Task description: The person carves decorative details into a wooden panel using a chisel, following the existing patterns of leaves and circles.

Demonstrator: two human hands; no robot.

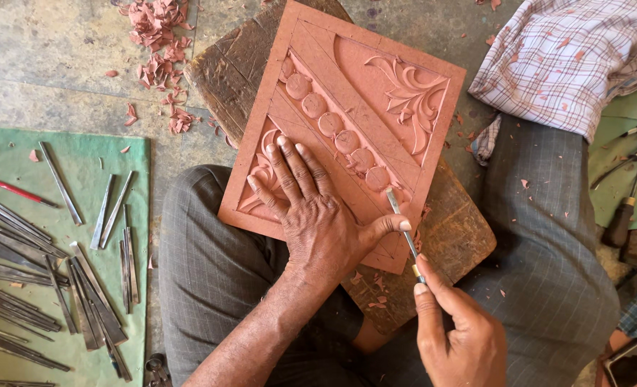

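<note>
Well out beyond my left fingertips lies a green mat (pixel 60 154) spread with rows of steel chisels (pixel 82 287), none of them touched, and past that, up on the stone floor, a scatter of reddish shavings (pixel 157 64). My left hand (pixel 311 208) rests flat on the carved panel (pixel 347 122), fingers (pixel 290 168) spread apart and pressing the lower left corner, over a scroll motif that already looks cut. The panel sits tilted on a worn wooden block (pixel 454 244) across my lap. Just beyond my left thumb runs a diagonal row of round beads, rounded and raised, and above them a leafy flourish in the upper right corner that seems finished. My left thumb steadies the shaft of a thin chisel (pixel 403 229), its tip touching the panel at the low end of the bead row, by the last bead. My right hand (pixel 454 330) is closed around the chisel's handle end, forefinger and thumb pinched on it. I judge most of the relief done, with that lower edge remaining. Off past my right knuckles lie a checked cloth (pixel 569 57) and more tools (pixel 623 215).
</note>
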